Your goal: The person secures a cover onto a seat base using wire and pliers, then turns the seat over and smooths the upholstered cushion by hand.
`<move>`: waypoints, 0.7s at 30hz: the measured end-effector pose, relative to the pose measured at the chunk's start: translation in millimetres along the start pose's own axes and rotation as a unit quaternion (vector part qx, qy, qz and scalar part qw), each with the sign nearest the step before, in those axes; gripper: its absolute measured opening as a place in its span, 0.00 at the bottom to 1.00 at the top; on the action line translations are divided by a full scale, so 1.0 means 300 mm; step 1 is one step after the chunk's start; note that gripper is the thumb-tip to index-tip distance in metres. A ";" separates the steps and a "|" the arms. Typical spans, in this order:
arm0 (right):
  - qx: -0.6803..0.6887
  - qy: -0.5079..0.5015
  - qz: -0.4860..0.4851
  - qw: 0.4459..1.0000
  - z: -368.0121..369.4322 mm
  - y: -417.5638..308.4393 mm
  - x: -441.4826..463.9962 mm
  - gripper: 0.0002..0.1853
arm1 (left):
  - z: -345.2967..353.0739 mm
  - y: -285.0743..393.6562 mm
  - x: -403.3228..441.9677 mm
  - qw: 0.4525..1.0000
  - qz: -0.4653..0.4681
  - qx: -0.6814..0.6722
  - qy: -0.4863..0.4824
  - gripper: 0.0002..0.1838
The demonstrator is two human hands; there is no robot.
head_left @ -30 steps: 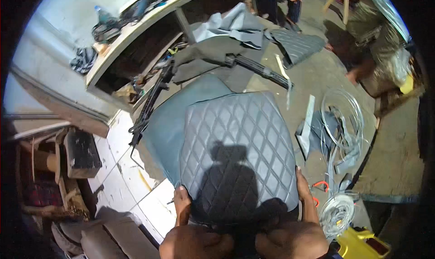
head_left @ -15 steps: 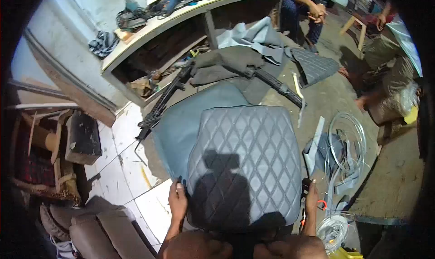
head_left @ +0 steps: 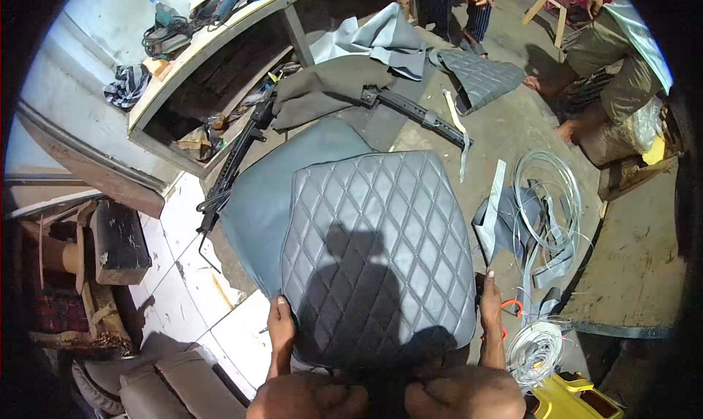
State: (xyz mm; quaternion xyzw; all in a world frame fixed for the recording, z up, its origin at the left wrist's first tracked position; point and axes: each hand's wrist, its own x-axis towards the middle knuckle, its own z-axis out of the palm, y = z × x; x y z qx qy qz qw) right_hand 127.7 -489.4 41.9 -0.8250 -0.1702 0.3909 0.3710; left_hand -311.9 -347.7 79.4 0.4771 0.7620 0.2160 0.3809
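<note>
A grey seat cushion (head_left: pixel 425 250) with diamond quilting lies in front of my knees, my shadow across its lower half. My left hand (head_left: pixel 280 327) is closed at its left edge, thumb on top and fingers mostly hidden. At the opposite edge my right hand (head_left: pixel 492 313) pinches a dark strip along the cushion's side; whether that strip belongs to the cushion I cannot tell. Under the cushion's upper left part spreads a smooth blue-grey sheet (head_left: pixel 293 170) of upholstery material.
Two black metal rails (head_left: pixel 245 144) flank the sheets beyond the cushion. Coiled wire (head_left: pixel 549 199), offcuts and orange-handled scissors (head_left: pixel 512 307) lie to the right. Brown cushions (head_left: pixel 176 390) sit lower left. Two other people sit at the upper right, near a quilted piece (head_left: pixel 480 78).
My view has shifted, so most things appear further left and higher. Both hands stay at the cushion's side edges, and the left thumb now lies closer against the edge.
</note>
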 end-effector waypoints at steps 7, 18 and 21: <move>-0.027 -0.004 0.030 0.999 0.019 0.005 0.025 0.51 | -0.023 -0.025 0.026 1.000 -0.006 -0.018 -0.010 0.32; -0.108 0.008 -0.008 0.994 0.051 0.022 -0.010 0.43 | -0.044 0.035 0.130 0.979 -0.103 -0.169 -0.049 0.34; -0.151 0.009 -0.057 0.987 0.038 -0.035 -0.041 0.39 | 0.006 0.086 0.162 0.987 -0.053 -0.123 -0.086 0.38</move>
